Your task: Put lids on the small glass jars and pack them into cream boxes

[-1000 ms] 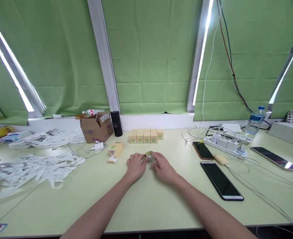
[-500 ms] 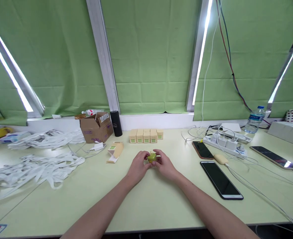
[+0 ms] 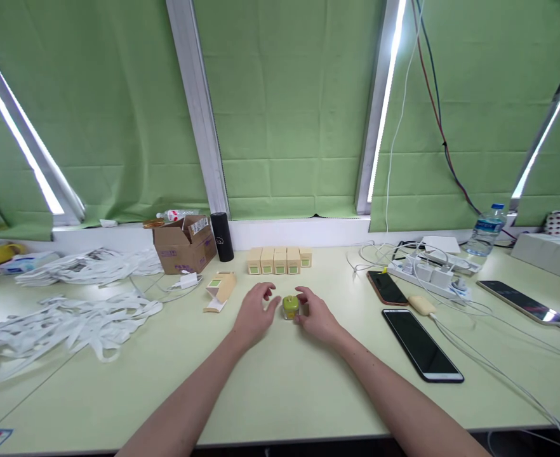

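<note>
A small clear jar with a green lid [image 3: 290, 307] stands upright on the table in front of me. My left hand [image 3: 256, 312] is just left of it, thumb and fingers apart, holding nothing. On the other side, my right hand [image 3: 316, 315] has its fingers curved and spread beside the jar; I cannot tell whether the fingertips touch it. Several small tan boxes with green squares [image 3: 274, 261] stand in a row beyond my hands. An opened tan carton [image 3: 220, 291] lies to the left.
White straps [image 3: 70, 320] are heaped at the left. A cardboard box [image 3: 183, 246] and a black cylinder [image 3: 221, 237] stand at the back. On the right are a large phone [image 3: 423, 344], a smaller phone [image 3: 387, 287], a power strip [image 3: 427, 277] with tangled cables, and a water bottle [image 3: 487, 231].
The jar was between the fingers of both hands and now stands on the table. My left hand has drawn away to the left and opened; my right hand has loosened beside the jar.
</note>
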Available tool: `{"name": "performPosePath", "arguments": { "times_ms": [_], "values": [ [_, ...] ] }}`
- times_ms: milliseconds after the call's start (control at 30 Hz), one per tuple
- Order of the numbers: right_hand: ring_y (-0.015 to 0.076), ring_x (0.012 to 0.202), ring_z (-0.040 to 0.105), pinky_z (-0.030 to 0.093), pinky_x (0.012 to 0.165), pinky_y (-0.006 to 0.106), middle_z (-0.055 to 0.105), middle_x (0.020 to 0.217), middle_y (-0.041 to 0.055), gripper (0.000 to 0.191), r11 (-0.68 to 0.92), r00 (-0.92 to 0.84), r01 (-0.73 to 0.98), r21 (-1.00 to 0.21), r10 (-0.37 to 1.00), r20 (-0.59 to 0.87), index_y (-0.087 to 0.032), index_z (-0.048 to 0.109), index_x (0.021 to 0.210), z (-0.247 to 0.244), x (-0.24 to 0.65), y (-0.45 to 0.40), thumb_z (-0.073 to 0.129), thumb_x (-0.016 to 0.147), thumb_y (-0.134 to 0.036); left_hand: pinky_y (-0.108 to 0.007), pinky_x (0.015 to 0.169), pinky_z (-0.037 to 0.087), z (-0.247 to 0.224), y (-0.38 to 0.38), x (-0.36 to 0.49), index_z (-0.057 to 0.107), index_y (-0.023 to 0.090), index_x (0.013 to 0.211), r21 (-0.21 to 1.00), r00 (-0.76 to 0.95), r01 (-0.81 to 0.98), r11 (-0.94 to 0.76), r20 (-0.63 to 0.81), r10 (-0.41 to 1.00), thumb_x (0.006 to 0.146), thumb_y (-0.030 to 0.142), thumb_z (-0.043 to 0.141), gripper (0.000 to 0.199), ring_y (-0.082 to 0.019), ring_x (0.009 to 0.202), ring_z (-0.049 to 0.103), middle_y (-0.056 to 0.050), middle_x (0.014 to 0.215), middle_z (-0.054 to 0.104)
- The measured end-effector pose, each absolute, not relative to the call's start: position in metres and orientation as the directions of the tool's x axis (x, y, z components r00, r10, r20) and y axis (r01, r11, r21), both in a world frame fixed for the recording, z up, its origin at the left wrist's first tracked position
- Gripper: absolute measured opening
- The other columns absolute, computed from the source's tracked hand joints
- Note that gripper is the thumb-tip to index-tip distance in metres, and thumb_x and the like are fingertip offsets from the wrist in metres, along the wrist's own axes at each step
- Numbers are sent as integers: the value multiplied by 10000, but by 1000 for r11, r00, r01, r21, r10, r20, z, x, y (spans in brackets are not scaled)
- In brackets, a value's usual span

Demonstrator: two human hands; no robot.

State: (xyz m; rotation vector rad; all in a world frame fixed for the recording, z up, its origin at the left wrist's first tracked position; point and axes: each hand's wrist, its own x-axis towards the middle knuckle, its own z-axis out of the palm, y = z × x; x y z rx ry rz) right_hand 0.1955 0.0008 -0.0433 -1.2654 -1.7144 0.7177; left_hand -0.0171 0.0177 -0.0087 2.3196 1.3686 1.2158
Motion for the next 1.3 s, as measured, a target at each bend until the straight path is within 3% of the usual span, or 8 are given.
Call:
{"name": "performPosePath", "arguments": {
  "times_ms": [133, 267, 533, 667, 767, 867, 1033, 1300],
  "values": [
    [343, 1222, 570, 340, 1093, 512, 687, 1255, 121, 712, 276, -113, 691, -668, 954, 277, -228, 570, 1389, -34, 201, 0, 786, 711, -200, -539, 1035, 390, 3, 36, -46, 584, 192, 1211, 400, -58, 889, -226, 585, 809, 927, 272, 550, 297, -345, 1115, 601, -141, 1129, 663],
    [337, 1271, 540, 328, 1089, 484, 662, 1316, 112, 720, 242, -125, 744, -623, 966, 226, -241, 568, 1395, -29, 204, 0, 804, 715, -243, -553, 1039, 363, 12, 48, -73, 487, 147, 1385, 354, -325, 925, 134, 560, 762, 906, 330, 581, 521, -422, 1285, 501, -241, 1347, 558],
    [308, 1291, 518, 326, 1113, 455, 641, 1345, 95, 776, 208, -132, 771, -602, 977, 168, -220, 510, 1443, -24, 204, -2, 791, 720, -254, -599, 1087, 305, -1, 68, -101, 344, 69, 1493, 301, -398, 904, 303, 335, 854, 885, 408, 579, 735, -448, 1331, 508, -290, 1369, 599],
    [308, 1281, 529, 315, 1130, 476, 645, 1327, 97, 796, 215, -128, 778, -590, 974, 186, -226, 486, 1456, -27, 202, -2, 785, 719, -250, -609, 1069, 300, -2, 65, -100, 502, 80, 1353, 221, -310, 945, 241, 373, 874, 905, 333, 513, 514, -420, 1247, 575, -260, 1277, 670],
    [341, 1314, 510, 291, 1149, 524, 617, 1365, 121, 843, 260, -115, 781, -568, 953, 279, -249, 458, 1473, -30, 201, -3, 794, 700, -243, -576, 1043, 313, 2, 56, -87, 514, 96, 1356, 200, -201, 974, 110, 518, 832, 948, 319, 463, 468, -393, 1213, 595, -230, 1226, 707],
    [359, 1346, 479, 306, 1148, 548, 566, 1427, 135, 811, 354, -81, 739, -573, 892, 445, -258, 432, 1481, -27, 199, -7, 771, 744, -277, -540, 1049, 305, 6, 44, -67, 498, 120, 1401, 184, -54, 977, -106, 695, 717, 993, 363, 460, 476, -360, 1178, 621, -207, 1216, 722],
    [308, 1287, 532, 358, 1126, 548, 636, 1311, 89, 486, 507, -4, 571, -646, 788, 616, -274, 459, 1410, -15, 192, -18, 578, 961, -419, -475, 1017, 338, 12, 20, -30, 518, 132, 1384, 49, 194, 873, -485, 878, 438, 1001, 386, 560, 462, -322, 1113, 669, -186, 1209, 734],
    [321, 1208, 570, 411, 1070, 553, 678, 1216, 89, 416, 535, 7, 450, -715, 799, 602, -255, 566, 1237, -15, 176, -26, 646, 933, -527, -470, 1011, 347, 13, -4, -4, 501, 174, 1383, -134, 338, 758, -639, 917, 209, 933, 302, 665, 497, -331, 1148, 650, -158, 1201, 742]
  ]
}}
